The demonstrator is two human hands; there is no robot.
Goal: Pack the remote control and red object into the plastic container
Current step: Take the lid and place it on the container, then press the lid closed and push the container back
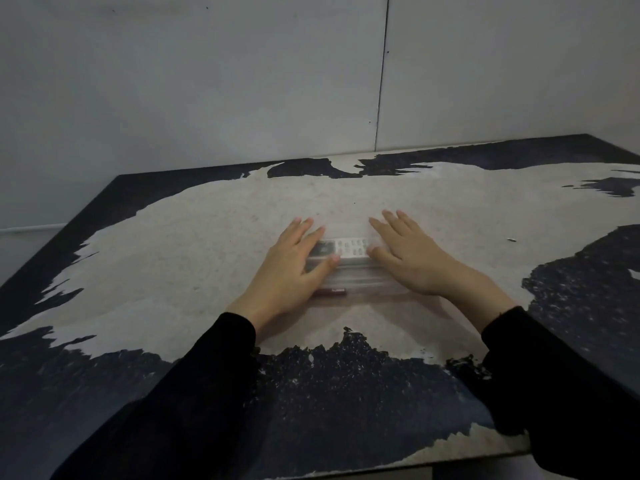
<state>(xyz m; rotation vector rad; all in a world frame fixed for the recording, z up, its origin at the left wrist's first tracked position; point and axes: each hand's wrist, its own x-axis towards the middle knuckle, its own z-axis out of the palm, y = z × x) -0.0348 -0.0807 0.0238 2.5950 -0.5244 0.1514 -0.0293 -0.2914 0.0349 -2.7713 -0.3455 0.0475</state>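
Observation:
A clear plastic container (363, 277) lies flat on the table between my hands. Through its top I see a white remote control (346, 247) with a dark end, lying sideways at the far side. A small dark red object (330, 291) shows at the container's near left edge; whether it is inside or just beside I cannot tell. My left hand (294, 268) rests flat on the container's left end, fingers spread, covering part of the remote. My right hand (412, 256) lies flat on the right end, fingers spread. Neither hand grips anything.
The table (207, 237) has a worn top, pale in the middle with dark patches round the edges and near me. A grey wall (242, 81) stands close behind it. A tiny dark speck (512, 240) lies to the right.

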